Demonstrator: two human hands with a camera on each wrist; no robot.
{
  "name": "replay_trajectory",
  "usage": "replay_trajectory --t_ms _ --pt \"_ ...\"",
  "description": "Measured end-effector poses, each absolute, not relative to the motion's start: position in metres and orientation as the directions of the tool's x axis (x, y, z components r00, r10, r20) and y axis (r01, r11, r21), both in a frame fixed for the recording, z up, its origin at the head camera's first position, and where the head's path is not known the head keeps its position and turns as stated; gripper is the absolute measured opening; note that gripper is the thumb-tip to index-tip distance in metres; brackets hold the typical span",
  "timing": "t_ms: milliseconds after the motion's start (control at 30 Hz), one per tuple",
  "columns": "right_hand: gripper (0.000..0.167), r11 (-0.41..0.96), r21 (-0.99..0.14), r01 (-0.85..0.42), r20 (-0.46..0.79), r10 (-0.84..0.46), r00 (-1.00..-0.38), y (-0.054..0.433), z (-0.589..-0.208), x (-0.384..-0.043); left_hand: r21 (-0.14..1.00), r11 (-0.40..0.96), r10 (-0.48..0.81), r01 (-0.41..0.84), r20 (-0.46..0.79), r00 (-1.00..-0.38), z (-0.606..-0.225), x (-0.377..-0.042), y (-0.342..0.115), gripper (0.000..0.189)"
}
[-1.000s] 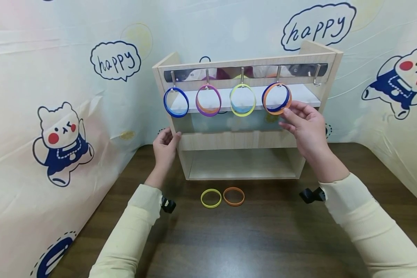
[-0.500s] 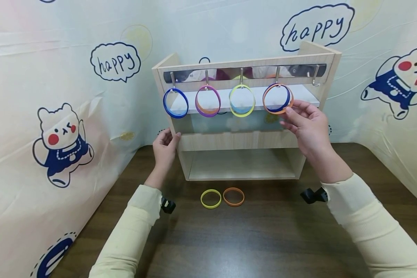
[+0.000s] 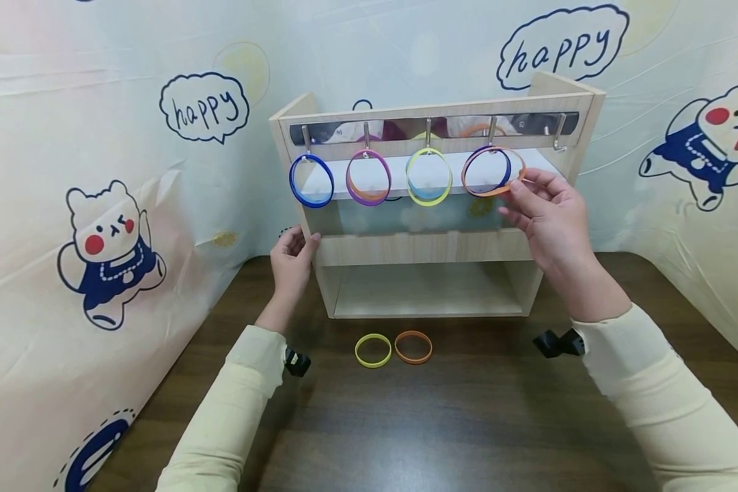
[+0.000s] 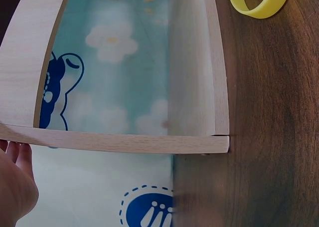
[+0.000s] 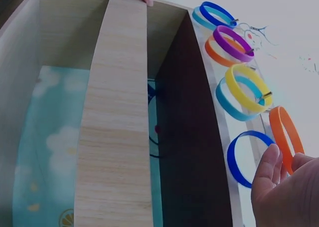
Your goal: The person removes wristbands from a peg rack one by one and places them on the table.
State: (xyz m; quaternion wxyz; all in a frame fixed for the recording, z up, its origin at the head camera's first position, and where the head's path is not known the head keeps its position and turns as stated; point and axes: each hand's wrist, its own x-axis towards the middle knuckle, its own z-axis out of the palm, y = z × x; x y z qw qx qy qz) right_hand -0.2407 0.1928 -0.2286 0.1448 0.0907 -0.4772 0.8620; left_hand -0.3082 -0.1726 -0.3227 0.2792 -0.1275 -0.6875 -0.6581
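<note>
Here, right hand (image 3: 550, 222): thumb and fingertips pinch an orange band (image 5: 275, 122) by its side.
Orange band: held in those fingertips, near the fourth hook (image 3: 493, 130); whether it loops over the hook, I cannot tell.
Dark blue band (image 5: 232, 162): hanging just left of the right fingertips.
Other hanging bands: yellow (image 3: 429, 203), purple (image 3: 348, 179) and blue (image 3: 313, 204), successively farther left of the right fingers.
Left hand (image 3: 291, 263): thumb and bent fingers grip the side edge of the wooden rack (image 3: 418, 249).
Table (image 3: 406, 424): yellow and orange loops (image 3: 413, 362) lie below both hands, between them.
</note>
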Motion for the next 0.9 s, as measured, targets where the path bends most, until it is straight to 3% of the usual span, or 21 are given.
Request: replay_trajectory --t_ms 233,900 --pt "0.045 -0.474 -0.828 -0.299 0.265 0.138 -0.954 0.189 -0.224 -0.231 0.837 0.110 -0.187 0.536 0.547 -0.816 -0.323 -0.308 -0.173 0.036" --pt "0.029 -0.278 -0.944 -0.177 0.196 -0.040 -0.980 0.184 -0.263 -0.213 0.836 0.109 -0.194 0.538 0.548 -0.814 -0.323 -0.309 -0.172 0.034"
